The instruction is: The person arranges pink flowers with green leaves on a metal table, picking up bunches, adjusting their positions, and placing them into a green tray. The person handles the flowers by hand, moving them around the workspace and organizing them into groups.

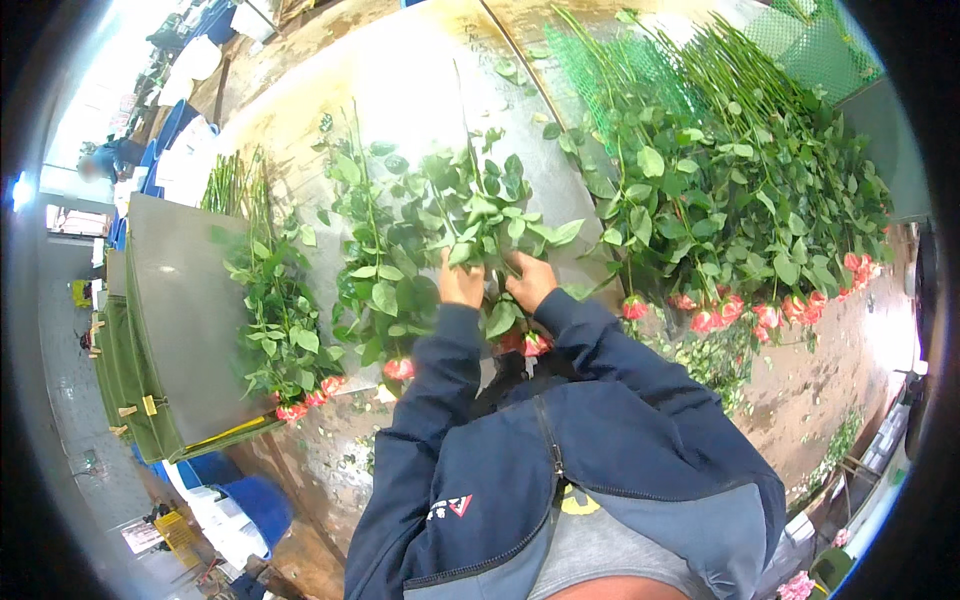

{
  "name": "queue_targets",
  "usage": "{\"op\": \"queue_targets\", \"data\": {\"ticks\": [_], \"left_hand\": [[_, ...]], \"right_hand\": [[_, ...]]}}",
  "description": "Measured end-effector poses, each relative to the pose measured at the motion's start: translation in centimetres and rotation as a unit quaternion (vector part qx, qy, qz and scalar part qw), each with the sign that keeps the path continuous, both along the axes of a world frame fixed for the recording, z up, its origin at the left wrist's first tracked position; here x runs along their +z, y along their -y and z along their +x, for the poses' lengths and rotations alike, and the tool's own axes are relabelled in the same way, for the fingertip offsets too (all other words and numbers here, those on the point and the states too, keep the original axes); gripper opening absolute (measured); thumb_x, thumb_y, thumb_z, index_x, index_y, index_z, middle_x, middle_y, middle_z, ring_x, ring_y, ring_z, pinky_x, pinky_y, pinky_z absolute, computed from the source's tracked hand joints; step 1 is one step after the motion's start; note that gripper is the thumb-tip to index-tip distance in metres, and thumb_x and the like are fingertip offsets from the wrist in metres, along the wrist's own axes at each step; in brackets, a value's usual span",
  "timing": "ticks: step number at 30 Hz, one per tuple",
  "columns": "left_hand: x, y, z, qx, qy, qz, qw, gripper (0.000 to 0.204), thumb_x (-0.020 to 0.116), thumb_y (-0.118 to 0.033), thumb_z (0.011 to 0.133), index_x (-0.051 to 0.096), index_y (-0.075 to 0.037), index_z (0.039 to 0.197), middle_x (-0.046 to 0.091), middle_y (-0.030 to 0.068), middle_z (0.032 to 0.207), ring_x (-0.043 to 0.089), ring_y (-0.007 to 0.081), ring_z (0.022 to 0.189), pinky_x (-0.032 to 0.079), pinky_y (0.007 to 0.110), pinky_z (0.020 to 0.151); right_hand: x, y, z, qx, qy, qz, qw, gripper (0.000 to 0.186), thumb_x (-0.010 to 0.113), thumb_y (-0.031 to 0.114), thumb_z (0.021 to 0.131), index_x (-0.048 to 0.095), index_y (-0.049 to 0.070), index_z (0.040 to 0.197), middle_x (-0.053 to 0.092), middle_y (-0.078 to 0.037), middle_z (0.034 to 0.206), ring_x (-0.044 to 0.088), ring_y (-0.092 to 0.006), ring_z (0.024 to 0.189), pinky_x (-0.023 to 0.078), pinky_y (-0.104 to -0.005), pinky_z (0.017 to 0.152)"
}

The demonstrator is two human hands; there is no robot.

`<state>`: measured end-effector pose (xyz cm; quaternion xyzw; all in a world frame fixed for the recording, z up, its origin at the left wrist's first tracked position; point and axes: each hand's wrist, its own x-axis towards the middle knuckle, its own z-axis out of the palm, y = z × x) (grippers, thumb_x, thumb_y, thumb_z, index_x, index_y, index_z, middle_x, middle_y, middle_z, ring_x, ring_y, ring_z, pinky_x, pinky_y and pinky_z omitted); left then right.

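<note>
Leafy roses lie on the metal tabletop [400,90] in front of me, stems pointing away and blooms toward me. My left hand [462,284] is closed among the leaves of the middle rose [535,344], its fingertips partly covered by foliage. Close beside it, my right hand [532,280] has its fingers curled in against the same leafy stems. The red-pink bloom hangs just below my hands at the table's near edge. Left of my left sleeve lies another rose [398,369]. How many stems my hands hold is hidden by the leaves.
A large pile of roses [740,200] lies at the right, with green netting [640,80] behind it. At the left, a smaller bunch [285,330] rests beside a grey panel [185,310] and green cloth [140,370]. A blue bin [258,510] stands lower left; leaf scraps litter the floor.
</note>
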<state>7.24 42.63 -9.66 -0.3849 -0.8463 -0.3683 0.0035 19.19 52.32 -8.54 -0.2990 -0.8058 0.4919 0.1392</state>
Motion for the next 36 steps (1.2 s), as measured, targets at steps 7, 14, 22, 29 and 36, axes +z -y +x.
{"op": "queue_targets", "data": {"ticks": [7,14,22,29,36], "left_hand": [[0.2,1.8,-0.4,0.114,0.146,-0.188,0.965,0.052,0.053,-0.016,0.078,0.042,-0.001,0.127,0.059,0.0276,0.092,0.054,0.0413,0.09,0.042,0.046,0.08],[1.4,5.0,-2.0,0.055,0.441,0.12,0.888,0.047,0.054,0.0,0.078,0.047,-0.006,0.124,0.063,0.011,0.094,0.059,0.0145,0.067,0.048,0.028,0.06],[16.8,19.2,-11.3,0.033,0.374,0.142,0.916,0.049,0.057,-0.007,0.081,0.044,-0.008,0.128,0.058,0.0096,0.112,0.057,0.0097,0.078,0.048,0.024,0.066],[6.4,38.3,-25.3,0.316,0.181,-0.224,0.904,0.051,0.052,-0.009,0.081,0.04,-0.01,0.13,0.056,0.0126,0.115,0.056,0.0269,0.097,0.047,0.037,0.079],[3.6,41.2,-26.5,0.264,-0.102,-0.444,0.85,0.048,0.051,-0.036,0.082,0.051,-0.007,0.119,0.054,0.0155,0.119,0.051,0.0336,0.106,0.04,0.04,0.09]], "right_hand": [[-0.7,0.0,-1.4,-0.008,-0.019,-0.078,0.997,0.043,0.059,0.012,0.07,0.055,-0.001,0.111,0.06,-0.018,0.107,0.059,-0.0257,0.099,0.045,-0.0316,0.086],[-3.2,-1.4,0.1,-0.023,-0.117,-0.268,0.956,0.039,0.063,0.001,0.071,0.055,-0.005,0.109,0.061,-0.013,0.105,0.057,-0.018,0.096,0.044,-0.0292,0.085],[-1.1,-1.0,-0.2,-0.004,-0.032,-0.058,0.998,0.037,0.059,0.015,0.071,0.059,0.0,0.105,0.062,-0.019,0.1,0.061,-0.029,0.093,0.047,-0.0338,0.082],[-1.2,1.2,-2.9,0.019,-0.016,-0.007,1.0,0.035,0.06,0.014,0.071,0.059,0.002,0.105,0.063,-0.018,0.098,0.061,-0.0284,0.093,0.047,-0.0337,0.082],[-0.3,5.2,-6.2,0.086,-0.039,-0.03,0.995,0.034,0.06,0.016,0.07,0.06,0.003,0.102,0.061,-0.018,0.101,0.057,-0.0329,0.095,0.045,-0.0376,0.084]]}}
